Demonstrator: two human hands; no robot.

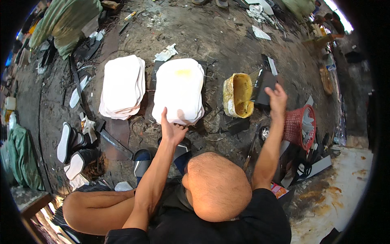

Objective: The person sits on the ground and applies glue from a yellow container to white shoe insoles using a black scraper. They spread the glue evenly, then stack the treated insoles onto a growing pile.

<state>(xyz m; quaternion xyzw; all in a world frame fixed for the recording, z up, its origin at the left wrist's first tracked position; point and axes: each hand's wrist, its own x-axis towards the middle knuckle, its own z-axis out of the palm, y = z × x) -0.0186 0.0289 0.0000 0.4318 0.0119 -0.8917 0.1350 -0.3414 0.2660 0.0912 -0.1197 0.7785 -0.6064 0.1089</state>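
Two stacks of white sheets with rounded corners lie on the ground before me, a left stack (122, 85) and a middle stack (178, 87). A yellowish wet patch marks the top sheet of the middle one. My left hand (174, 132) is at that stack's near edge, thumb stretched over the sheet and fingers apart. To the right stands a yellow glue-smeared tub (229, 97). My right hand (277, 99) grips a flat black spreader (264, 86) beside the tub's right rim. Thin yellowish strands stretch between spreader and tub.
A red basket (298, 128) holding pale scraps stands right of my right forearm. Shoes (77, 162) sit at the left, near a long dark strip (115, 143). Green cloth sacks (67, 24) lie far left. Scraps litter the dirt floor.
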